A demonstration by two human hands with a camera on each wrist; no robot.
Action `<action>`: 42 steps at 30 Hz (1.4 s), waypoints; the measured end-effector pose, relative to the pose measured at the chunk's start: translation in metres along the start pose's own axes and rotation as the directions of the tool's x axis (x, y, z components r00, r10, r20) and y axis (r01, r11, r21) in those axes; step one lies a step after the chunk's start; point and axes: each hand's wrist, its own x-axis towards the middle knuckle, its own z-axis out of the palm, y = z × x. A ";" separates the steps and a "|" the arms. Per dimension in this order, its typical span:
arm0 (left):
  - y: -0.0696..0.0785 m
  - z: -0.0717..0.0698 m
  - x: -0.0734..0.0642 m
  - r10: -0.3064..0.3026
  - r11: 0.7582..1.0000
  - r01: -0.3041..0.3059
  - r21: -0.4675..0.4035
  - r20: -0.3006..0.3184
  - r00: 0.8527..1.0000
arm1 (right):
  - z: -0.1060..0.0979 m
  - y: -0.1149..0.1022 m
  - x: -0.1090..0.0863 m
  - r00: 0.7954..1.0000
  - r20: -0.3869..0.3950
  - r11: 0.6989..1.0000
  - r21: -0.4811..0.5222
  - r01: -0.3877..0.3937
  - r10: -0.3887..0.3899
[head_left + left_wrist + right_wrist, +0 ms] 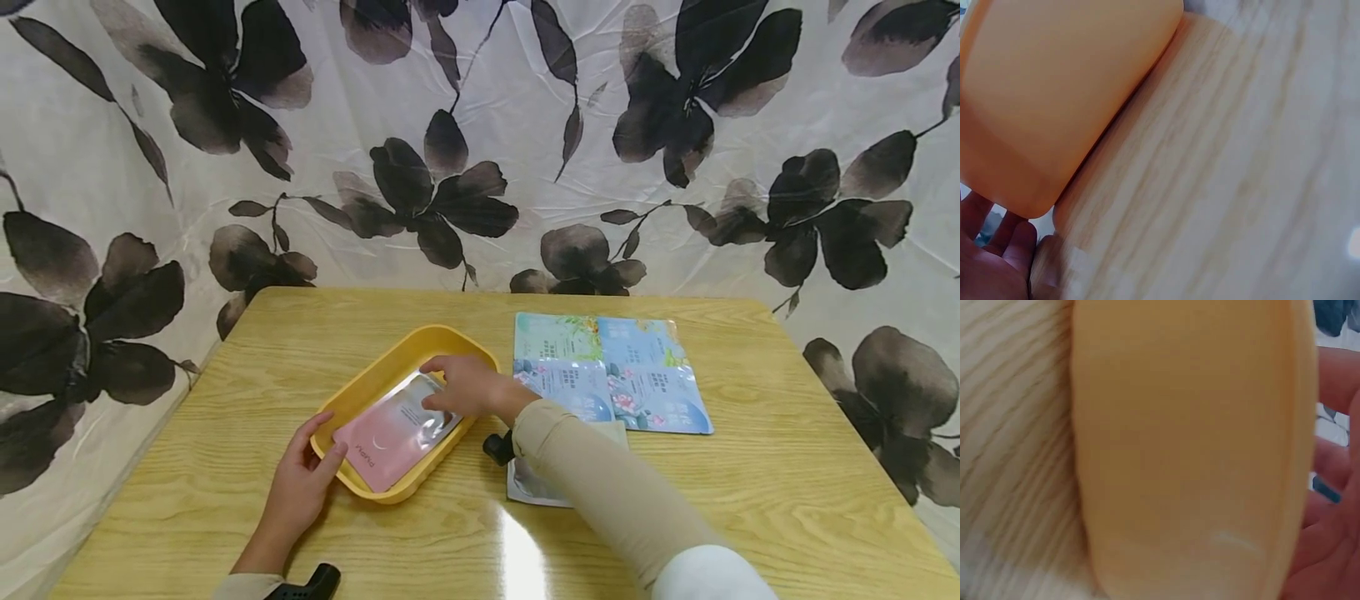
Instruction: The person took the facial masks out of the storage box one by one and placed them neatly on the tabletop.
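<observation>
A yellow plastic basket (pixel 360 385) sits at an angle on the table, its side filling much of both wrist views. Inside lies a pink, silver-edged sheet mask packet (pixel 386 446). My left hand (pixel 296 483) holds the basket's near left corner, thumb over the rim and fingers along the outside. Over the far right part of the basket reaches my right hand (pixel 468 385), its thumb and index finger spread apart above the packet's upper end. In the right wrist view, the right-hand fingers (pixel 1338 378) show beyond the basket's rim.
Blue and green sheet mask packets (pixel 652 387) lie in a block on the right of the wooden table (pixel 757 500). A silver-backed packet (pixel 536 487) is partly hidden under my right forearm. Behind the table hangs a flowered cloth (pixel 555 192).
</observation>
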 end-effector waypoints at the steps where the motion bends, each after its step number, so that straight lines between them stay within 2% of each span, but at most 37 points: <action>1: 0.000 0.000 0.000 0.002 1.000 -0.002 0.000 0.001 1.000 | 0.000 0.000 0.001 1.000 0.018 1.000 -0.021 -0.016 0.016; 8: -0.001 0.001 0.002 0.007 1.000 -0.007 -0.017 0.002 1.000 | 0.000 -0.004 0.007 0.997 0.044 0.977 -0.204 -0.056 0.066; 13: -0.001 0.000 0.001 0.014 0.999 -0.013 -0.051 0.017 1.000 | 0.002 -0.003 0.010 0.994 0.070 0.973 -0.220 -0.070 0.087; 20: -0.001 0.000 0.000 0.033 0.997 -0.031 -0.067 0.025 0.999 | 0.000 -0.002 0.011 0.995 0.070 0.983 -0.178 -0.055 0.069; 26: -0.002 0.000 0.001 0.037 0.996 -0.035 -0.082 0.020 0.999 | -0.006 -0.004 0.007 0.998 0.059 0.997 -0.068 -0.033 0.037; 33: -0.003 0.001 0.000 0.045 0.993 -0.042 -0.110 0.023 0.999 | -0.007 -0.007 0.001 0.996 0.094 0.999 0.048 0.000 -0.004; 39: -0.002 0.001 -0.001 0.057 0.992 -0.053 -0.118 0.029 0.998 | -0.008 -0.011 -0.008 0.990 0.108 0.996 0.026 0.084 -0.087; 42: -0.002 0.001 -0.001 0.060 0.991 -0.056 -0.120 0.030 0.998 | -0.010 -0.012 -0.013 0.988 0.102 0.992 0.056 0.112 -0.117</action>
